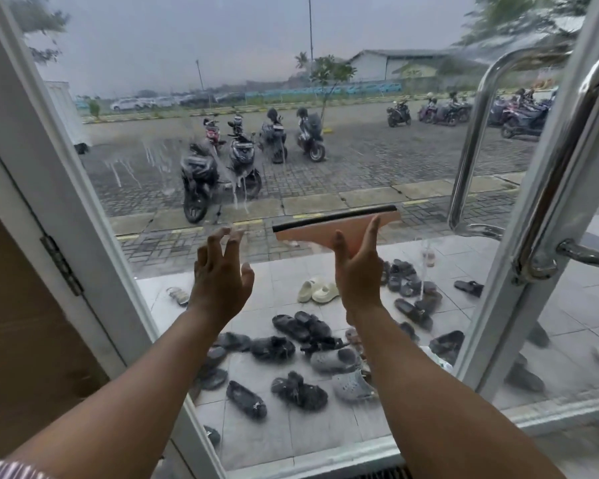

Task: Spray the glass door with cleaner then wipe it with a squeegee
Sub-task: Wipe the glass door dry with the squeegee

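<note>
The glass door (360,150) fills the view in a white frame. White cleaner runs down the pane in streaks (173,167) at left centre. My right hand (358,271) holds a pink squeegee (329,228) with a black rubber blade flat on the glass, thumb and fingers around its lower part. My left hand (222,274) is raised beside it to the left, its curled fingertips touching the pane and holding nothing. No spray bottle is in view.
A chrome pull handle (547,188) stands on the right door stile, its twin visible through the glass. A hinge (61,264) sits on the left frame. Outside lie several sandals (301,388) on tiles, with parked scooters (201,174) beyond.
</note>
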